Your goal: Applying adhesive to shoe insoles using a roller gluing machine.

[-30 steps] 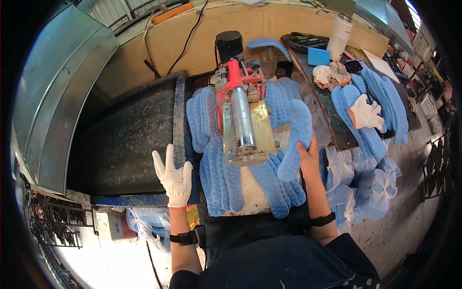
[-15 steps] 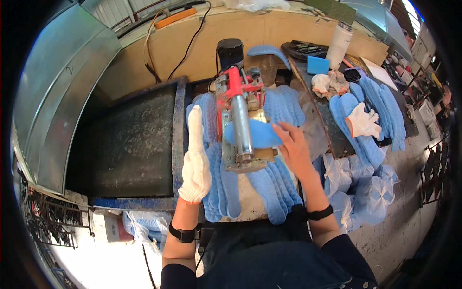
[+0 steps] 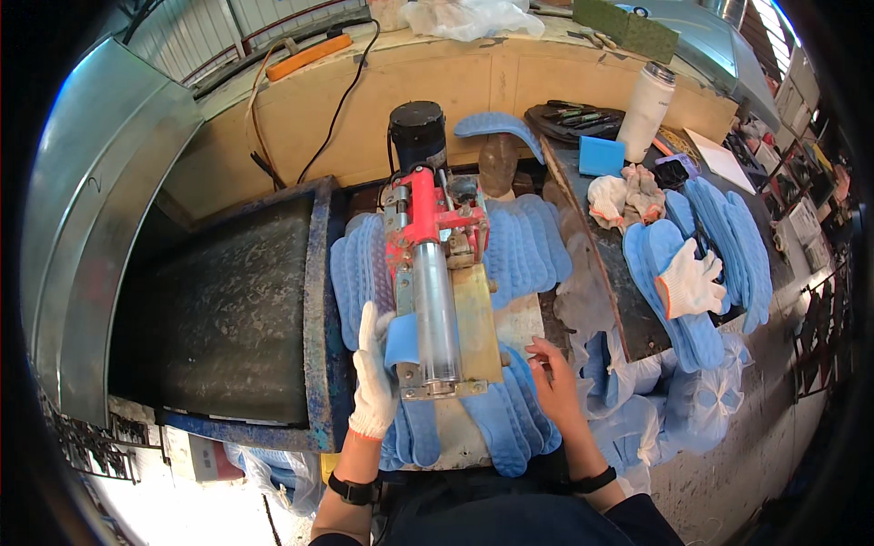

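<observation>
A tan panelled wall (image 3: pixel 428 82) behind; white-gloved left hand (image 3: pixel 371 387), grip unclear from here, beside the red-and-steel machine (image 3: pixel 437 300); bare right hand (image 3: pixel 557 387), fingers loosely parted, by blue dimpled insoles (image 3: pixel 503 428).

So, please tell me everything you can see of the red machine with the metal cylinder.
The machine has a worn red frame and a shiny metal cylinder pointing toward the person, with a yellowish plate at right and a black housing at the far end. Blue insoles lie on both sides; another shows at the cylinder's left, contact unclear, beside the gloved left hand.
</observation>
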`<state>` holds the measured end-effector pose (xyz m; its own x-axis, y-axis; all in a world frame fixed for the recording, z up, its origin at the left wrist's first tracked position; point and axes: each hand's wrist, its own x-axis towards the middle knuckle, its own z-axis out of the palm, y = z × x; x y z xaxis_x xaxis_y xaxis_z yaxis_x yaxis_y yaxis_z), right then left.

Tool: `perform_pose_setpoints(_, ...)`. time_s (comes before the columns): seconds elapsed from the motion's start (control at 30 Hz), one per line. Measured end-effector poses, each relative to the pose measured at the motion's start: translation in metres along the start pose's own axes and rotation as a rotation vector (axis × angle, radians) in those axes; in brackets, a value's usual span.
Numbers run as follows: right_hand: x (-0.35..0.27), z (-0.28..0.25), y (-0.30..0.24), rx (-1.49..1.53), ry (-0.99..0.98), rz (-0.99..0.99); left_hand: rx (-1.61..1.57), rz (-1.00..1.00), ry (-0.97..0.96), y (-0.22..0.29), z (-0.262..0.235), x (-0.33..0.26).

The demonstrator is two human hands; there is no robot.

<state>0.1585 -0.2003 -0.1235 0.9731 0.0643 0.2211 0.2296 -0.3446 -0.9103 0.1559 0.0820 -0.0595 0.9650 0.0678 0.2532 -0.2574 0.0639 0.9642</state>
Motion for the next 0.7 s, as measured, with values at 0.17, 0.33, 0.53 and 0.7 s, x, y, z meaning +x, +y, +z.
perform_pose_setpoints(0.17, -0.003, 0.01, 0.002, 0.091, -0.05, 0.104, -0.626, -0.414, 0.358, -0.022, 0.007, -0.029)
perform_pose_setpoints(0.33, -0.002, 0.017, -0.013, 0.108, -0.126, 0.123, -0.68, -0.662, 0.341, 0.035, 0.03, -0.033)
perform_pose_setpoints(0.53, -0.007, 0.052, -0.016, 0.068, -0.31, 0.179, -0.902, -0.589, 0.373, 0.046, -0.018, -0.071)
perform_pose_setpoints(0.7, -0.016, 0.1, -0.013, -0.177, -0.659, 0.128, -0.822, -0.31, 0.745, 0.069, -0.097, -0.084)
